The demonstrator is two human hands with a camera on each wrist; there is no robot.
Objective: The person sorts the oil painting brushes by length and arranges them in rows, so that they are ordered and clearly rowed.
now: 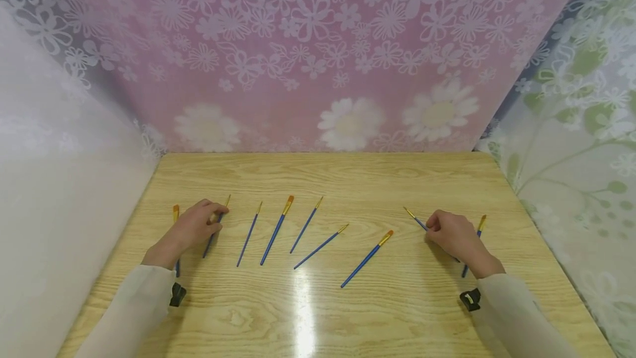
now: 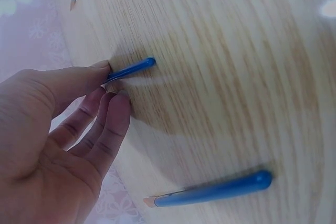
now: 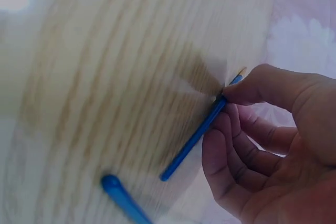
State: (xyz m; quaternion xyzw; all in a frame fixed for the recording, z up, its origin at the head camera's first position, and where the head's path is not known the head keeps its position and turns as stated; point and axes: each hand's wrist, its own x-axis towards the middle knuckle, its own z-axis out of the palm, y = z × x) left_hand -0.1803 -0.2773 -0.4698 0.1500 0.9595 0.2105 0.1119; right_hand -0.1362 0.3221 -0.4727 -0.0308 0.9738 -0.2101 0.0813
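Observation:
My left hand [image 1: 191,228] pinches a thin blue-handled paintbrush [image 1: 208,245] between thumb and fingers at the left of the table; its handle end [image 2: 139,67] shows in the left wrist view. Under that wrist lies a flat-tipped paintbrush [image 1: 176,213], partly covered. On the right, my right hand [image 1: 454,236] pinches another thin paintbrush [image 1: 418,221], whose handle [image 3: 191,142] slants down close to the wood in the right wrist view. Beside this hand lies a further paintbrush [image 1: 466,269], its middle partly hidden.
Between the hands several paintbrushes lie spread apart, among them a wide flat one [image 1: 275,232], a thin slanted one [image 1: 320,247] and another flat one [image 1: 366,259]. The wood-grain table [image 1: 318,175] meets a pink flowered cloth [image 1: 278,109] behind, with pale cloths at both sides.

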